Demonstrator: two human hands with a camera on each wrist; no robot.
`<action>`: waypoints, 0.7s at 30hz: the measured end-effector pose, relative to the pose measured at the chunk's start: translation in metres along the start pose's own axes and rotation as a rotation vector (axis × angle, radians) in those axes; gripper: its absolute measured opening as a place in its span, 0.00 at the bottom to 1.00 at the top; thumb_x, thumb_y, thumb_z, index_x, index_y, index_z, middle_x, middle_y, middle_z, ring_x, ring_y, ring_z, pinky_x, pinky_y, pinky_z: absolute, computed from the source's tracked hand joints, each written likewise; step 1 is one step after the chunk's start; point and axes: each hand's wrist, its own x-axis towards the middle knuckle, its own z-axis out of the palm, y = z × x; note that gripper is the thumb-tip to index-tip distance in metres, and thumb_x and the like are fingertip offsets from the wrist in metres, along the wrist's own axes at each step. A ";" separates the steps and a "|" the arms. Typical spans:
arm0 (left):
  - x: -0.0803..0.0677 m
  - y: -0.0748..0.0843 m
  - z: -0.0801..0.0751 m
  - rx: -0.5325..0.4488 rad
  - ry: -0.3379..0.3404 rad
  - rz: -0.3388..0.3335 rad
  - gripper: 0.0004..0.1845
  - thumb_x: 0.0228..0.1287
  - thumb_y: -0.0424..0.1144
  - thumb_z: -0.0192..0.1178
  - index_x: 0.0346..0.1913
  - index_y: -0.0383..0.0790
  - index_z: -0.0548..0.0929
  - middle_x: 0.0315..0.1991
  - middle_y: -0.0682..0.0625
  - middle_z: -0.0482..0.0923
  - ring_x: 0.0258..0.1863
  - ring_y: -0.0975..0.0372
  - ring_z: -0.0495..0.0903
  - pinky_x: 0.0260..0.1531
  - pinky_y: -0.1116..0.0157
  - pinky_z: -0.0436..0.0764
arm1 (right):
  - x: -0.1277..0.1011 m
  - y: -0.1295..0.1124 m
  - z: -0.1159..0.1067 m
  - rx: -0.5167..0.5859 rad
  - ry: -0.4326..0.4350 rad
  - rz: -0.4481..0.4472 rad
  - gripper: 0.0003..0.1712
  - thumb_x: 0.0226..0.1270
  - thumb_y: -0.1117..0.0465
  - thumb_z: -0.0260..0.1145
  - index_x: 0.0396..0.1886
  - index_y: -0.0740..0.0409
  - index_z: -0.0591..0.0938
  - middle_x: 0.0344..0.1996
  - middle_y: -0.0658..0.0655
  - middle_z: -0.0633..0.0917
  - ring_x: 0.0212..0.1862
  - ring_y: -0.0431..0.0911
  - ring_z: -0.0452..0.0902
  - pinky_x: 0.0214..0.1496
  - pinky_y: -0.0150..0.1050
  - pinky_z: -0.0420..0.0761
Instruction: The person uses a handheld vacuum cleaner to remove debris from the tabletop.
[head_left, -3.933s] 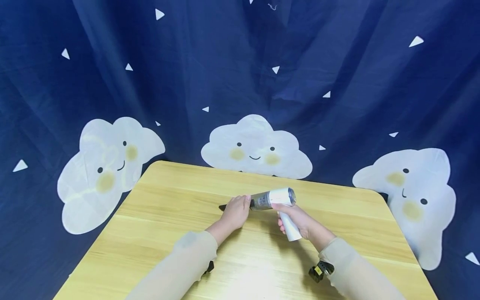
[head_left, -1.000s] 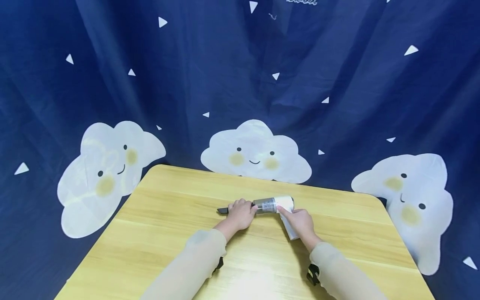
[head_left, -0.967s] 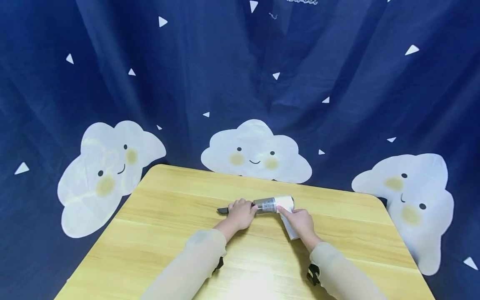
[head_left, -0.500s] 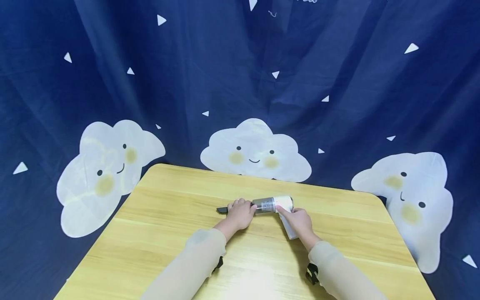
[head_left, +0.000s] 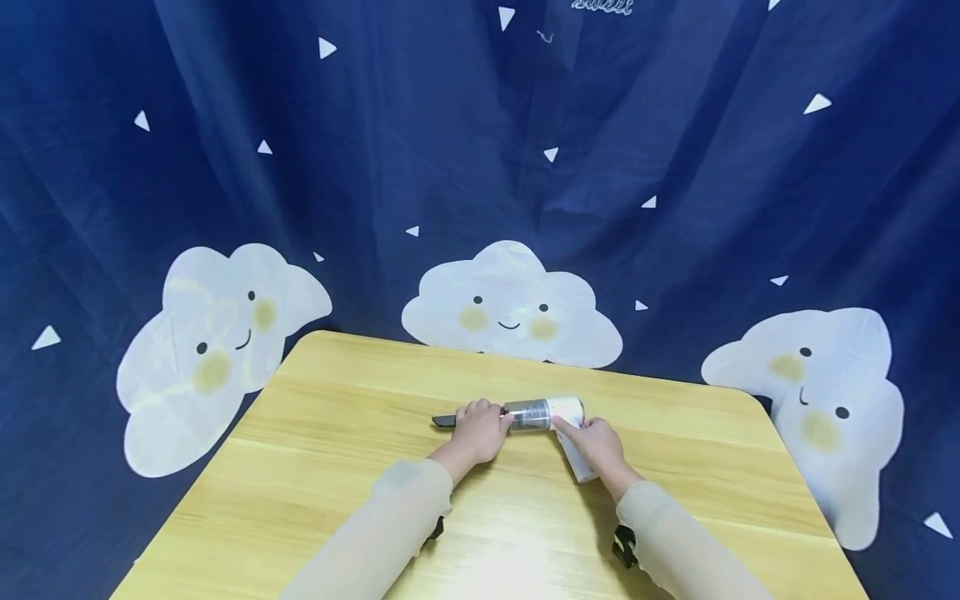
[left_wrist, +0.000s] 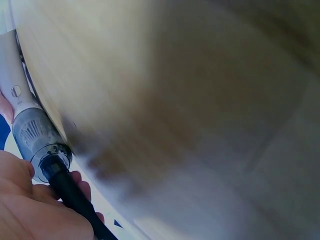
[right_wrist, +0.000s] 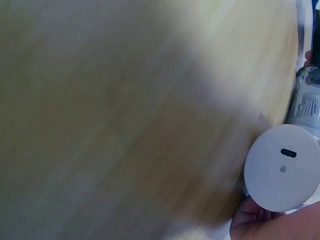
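Right now a small handheld vacuum (head_left: 546, 414) lies on its side on the wooden desk (head_left: 315, 467), roughly midway between the left and right edges and nearer the far edge than the near one. Its clear dust cup and white body point along the desk, and a black crevice nozzle (head_left: 444, 421) sticks out toward the left edge. The left hand (head_left: 480, 431) is curled around the nozzle where it joins the dust cup — the left wrist view shows the fingers (left_wrist: 80, 189) wrapped about the black tube right at the grey collar. The right hand (head_left: 596, 444) grips the white handle (head_left: 576, 461), which angles back toward the near edge; the right wrist view shows the handle's round white end cap (right_wrist: 281, 167) with fingers (right_wrist: 250, 216) closed beneath it. Both hands are clamped on the vacuum, close together but not touching each other. Pale beige sleeves (head_left: 390, 525) cover both forearms. Behind the desk's far edge hangs a dark blue curtain (head_left: 420, 150) printed with smiling white clouds (head_left: 512, 304) and small white triangles.
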 end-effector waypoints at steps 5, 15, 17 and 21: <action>0.001 0.000 -0.004 -0.020 -0.007 -0.005 0.27 0.81 0.52 0.42 0.64 0.35 0.76 0.47 0.45 0.75 0.50 0.52 0.71 0.60 0.50 0.66 | 0.001 -0.003 -0.005 0.022 -0.039 0.001 0.42 0.58 0.27 0.65 0.36 0.65 0.75 0.31 0.60 0.78 0.32 0.50 0.75 0.28 0.38 0.76; -0.001 -0.007 -0.007 -0.027 0.024 0.016 0.27 0.80 0.54 0.44 0.66 0.37 0.75 0.56 0.43 0.76 0.57 0.50 0.71 0.64 0.45 0.63 | -0.001 -0.007 -0.024 -0.042 -0.128 -0.056 0.27 0.68 0.43 0.63 0.29 0.65 0.77 0.28 0.59 0.79 0.30 0.49 0.75 0.28 0.38 0.76; -0.005 -0.007 -0.013 -0.020 0.020 0.026 0.27 0.80 0.54 0.44 0.67 0.39 0.75 0.59 0.44 0.75 0.60 0.50 0.70 0.64 0.45 0.63 | -0.002 -0.010 -0.031 -0.075 -0.141 -0.080 0.24 0.69 0.46 0.62 0.31 0.65 0.78 0.29 0.59 0.80 0.31 0.49 0.75 0.30 0.39 0.77; -0.010 -0.010 -0.026 -0.008 0.021 0.052 0.26 0.79 0.55 0.46 0.67 0.41 0.74 0.62 0.44 0.73 0.63 0.49 0.68 0.64 0.45 0.63 | -0.006 -0.020 -0.048 -0.155 -0.166 -0.150 0.20 0.71 0.49 0.61 0.34 0.64 0.78 0.30 0.57 0.80 0.34 0.49 0.74 0.33 0.41 0.76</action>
